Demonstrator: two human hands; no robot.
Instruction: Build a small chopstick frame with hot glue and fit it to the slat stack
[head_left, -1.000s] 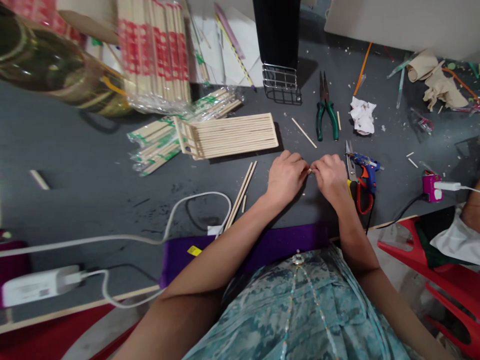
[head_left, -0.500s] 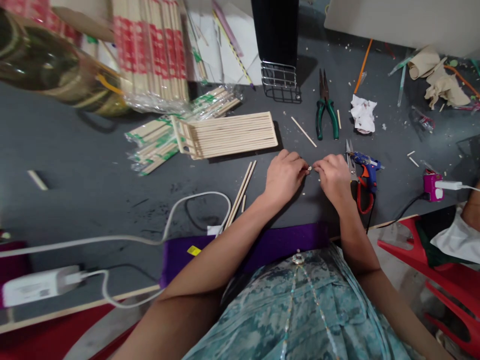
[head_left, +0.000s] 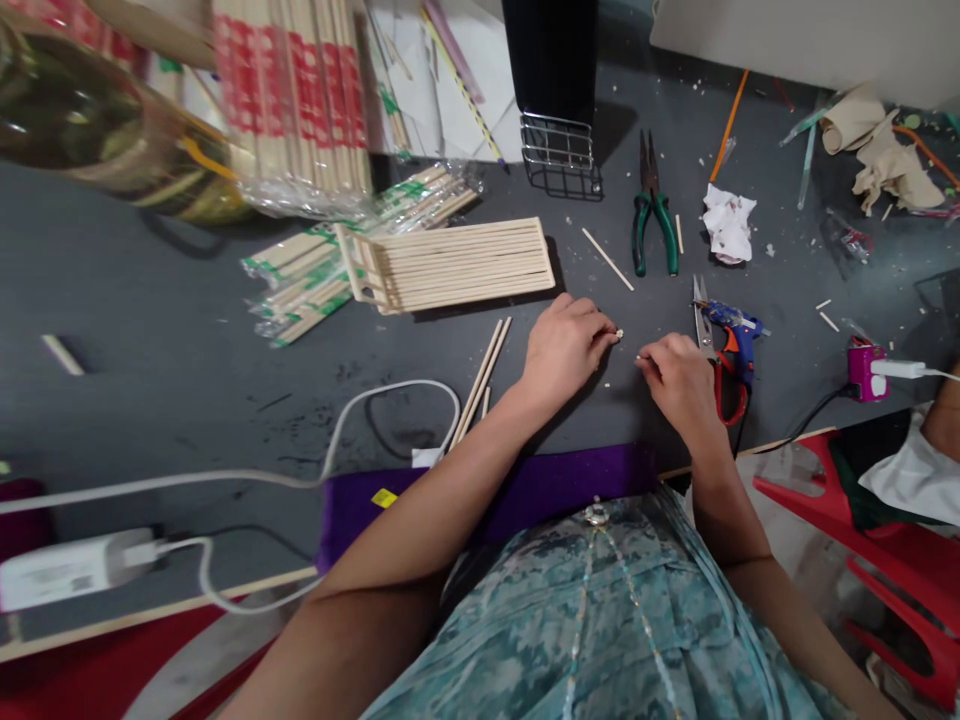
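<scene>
Dark grey tabletop (head_left: 165,300) fills most of the frame, cluttered with craft supplies. Just right of centre, the person's left hand (head_left: 564,345) is curled, thumb and forefinger pinched on a small pale piece (head_left: 619,334) whose end pokes out toward the right. That piece sits in the gap between the two hands, touching the left fingertips and clear of the right ones. The right hand (head_left: 681,378) is a little lower, fingers bent in toward the thumb; a tiny whitish bit (head_left: 638,358) shows at its tips, though from where I stand I can't tell whether it is gripped or simply lying on the table there.

Up and left of the left hand, near the middle of the frame, rests a rack of pale sticks (head_left: 465,265), its raised end at the left. Two long loose sticks (head_left: 478,382) lie below it, beside the left forearm. Toward the upper right are green-handled needle-nose pliers (head_left: 651,190), tips pointing up, with crumpled white paper (head_left: 727,225) near them. Just beside the right hand are red-handled scissors (head_left: 705,335) and a blue glue gun (head_left: 742,345). Plastic-wrapped chopsticks (head_left: 300,100) crowd the upper left.
</scene>
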